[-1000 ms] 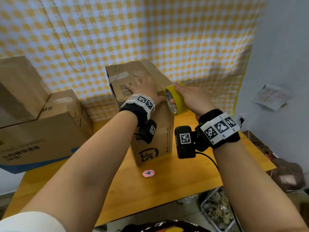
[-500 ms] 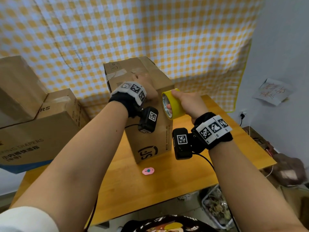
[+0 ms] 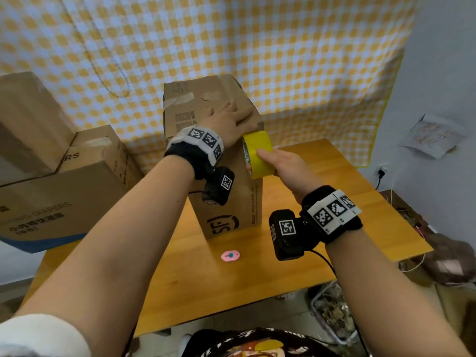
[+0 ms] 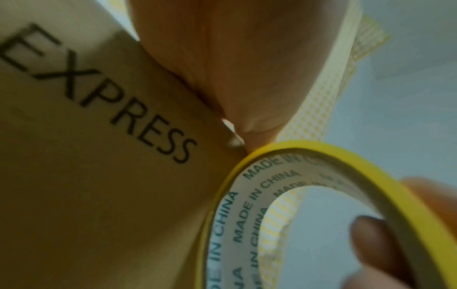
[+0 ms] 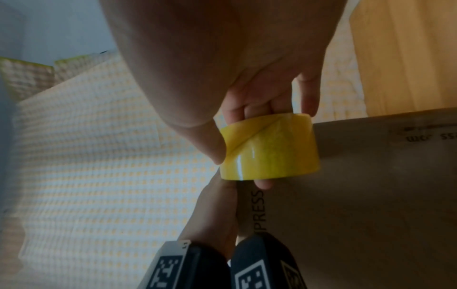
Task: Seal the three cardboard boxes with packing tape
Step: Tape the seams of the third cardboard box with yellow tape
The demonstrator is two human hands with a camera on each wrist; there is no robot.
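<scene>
A wooden table (image 3: 334, 228) filled the middle of the frame, bearing an upright cardboard box (image 3: 226, 202) at its centre, a small pink object (image 3: 230, 256) (what it was, unclear) just below that, and a large box (image 3: 59, 202) at left.

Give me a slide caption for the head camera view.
Left hand presses the upright box while right hand holds yellow tape roll against it.

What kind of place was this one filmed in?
Probably a makeshift packing corner in a home or small workshop: a wooden table against a hung yellow checked cloth, used shipping boxes stacked at the left, and a wall socket with trailing cables.
</scene>
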